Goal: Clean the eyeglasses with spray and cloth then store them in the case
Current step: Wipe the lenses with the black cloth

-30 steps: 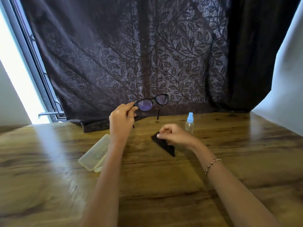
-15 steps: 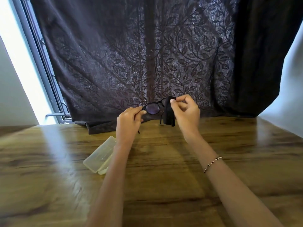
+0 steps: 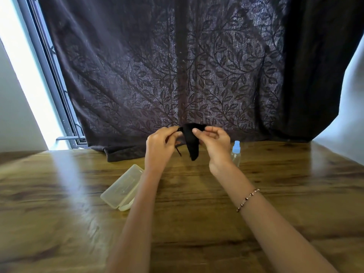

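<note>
left hand (image 3: pixel 159 146): pinching eyeglasses (image 3: pixel 178 148), mostly hidden, above table (image 3: pixel 197 203). right hand (image 3: pixel 214 141): pinching black cloth (image 3: pixel 192 143) over them. case (image 3: pixel 123 187): left, on table. spray bottle (image 3: pixel 236 153): right, upright.

Black-framed eyeglasses (image 3: pixel 178 146) held up above the table, mostly hidden under a black cleaning cloth (image 3: pixel 192 141) draped over them, 1 thin temple arm dangling below; clear plastic spray bottle with pale blue cap (image 3: pixel 236 153) upright at right; translucent yellowish rectangular plastic case (image 3: pixel 122 187) lying open at left.
</note>
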Tool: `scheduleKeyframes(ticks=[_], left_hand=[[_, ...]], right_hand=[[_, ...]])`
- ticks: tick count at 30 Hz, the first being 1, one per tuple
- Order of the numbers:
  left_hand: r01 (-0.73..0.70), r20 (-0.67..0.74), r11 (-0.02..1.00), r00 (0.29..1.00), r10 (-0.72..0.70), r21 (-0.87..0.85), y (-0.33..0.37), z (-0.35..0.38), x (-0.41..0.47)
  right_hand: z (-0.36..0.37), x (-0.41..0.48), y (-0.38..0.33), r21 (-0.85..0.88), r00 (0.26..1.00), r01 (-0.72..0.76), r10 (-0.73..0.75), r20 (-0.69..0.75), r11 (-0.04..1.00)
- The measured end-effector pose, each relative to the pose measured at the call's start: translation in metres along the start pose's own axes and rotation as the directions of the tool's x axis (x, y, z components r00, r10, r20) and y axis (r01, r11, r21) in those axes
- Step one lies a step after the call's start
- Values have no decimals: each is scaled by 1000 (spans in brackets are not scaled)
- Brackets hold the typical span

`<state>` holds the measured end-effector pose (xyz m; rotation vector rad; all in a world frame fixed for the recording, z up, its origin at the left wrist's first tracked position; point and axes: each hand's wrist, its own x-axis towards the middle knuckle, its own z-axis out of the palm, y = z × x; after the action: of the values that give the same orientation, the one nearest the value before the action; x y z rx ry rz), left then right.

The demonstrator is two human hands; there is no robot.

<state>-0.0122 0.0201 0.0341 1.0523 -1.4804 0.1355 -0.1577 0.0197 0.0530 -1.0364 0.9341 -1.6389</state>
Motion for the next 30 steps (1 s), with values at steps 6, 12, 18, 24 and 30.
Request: scheduleKeyframes(ticks=[6, 12, 18, 24, 30], left_hand=[[38, 64, 999, 997, -36, -24, -5, 5, -3], [-7, 257, 1000, 966, 3, 16, -8, 4, -8], [51, 342, 998, 938, -63, 45, -9, 8, -24], [120, 408, 991, 903, -131, 53, -4, 6, -41], [128, 429, 991, 894, -132, 37, -11, 3, -49]], right_hand=[[-13, 1, 7, 349, 936, -352, 324, 138, 868], [-19, -1, 18, 381, 923, -381, 370, 105, 842], [-21, -3, 33, 378, 928, -373, 345, 141, 847], [-21, -9, 48, 241, 885, -450, 394, 246, 860], [-26, -10, 53, 206, 852, -509, 455, 258, 836]])
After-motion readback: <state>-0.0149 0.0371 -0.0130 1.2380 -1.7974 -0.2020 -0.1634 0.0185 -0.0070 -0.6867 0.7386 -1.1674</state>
